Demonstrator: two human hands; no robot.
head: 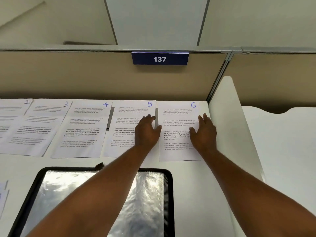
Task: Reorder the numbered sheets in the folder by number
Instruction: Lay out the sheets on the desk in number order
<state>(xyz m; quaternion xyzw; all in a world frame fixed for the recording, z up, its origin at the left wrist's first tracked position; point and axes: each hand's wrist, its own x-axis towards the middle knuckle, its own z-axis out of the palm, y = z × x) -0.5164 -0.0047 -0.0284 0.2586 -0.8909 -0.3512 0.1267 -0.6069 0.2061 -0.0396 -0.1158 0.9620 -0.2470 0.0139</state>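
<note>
Printed sheets lie in a row along the back of the white desk: sheet 2 [12,113], sheet 3 [34,127], sheet 4 [82,129], sheet 5 [124,127] and sheet 6 [176,132], each numbered in blue at its top right corner. My left hand [147,132] rests flat between sheet 5 and sheet 6, its thumb touching the left edge of sheet 6. My right hand [203,132] lies flat on the right side of sheet 6. The open black folder [168,185] with a shiny plastic sleeve sits near me, under my left forearm.
A beige partition with a blue "137" sign [159,59] backs the desk. A white divider panel [230,127] stands right of sheet 6. More sheet edges [2,199] show at the left border. A bare strip of desk [188,168] separates the folder from the sheets.
</note>
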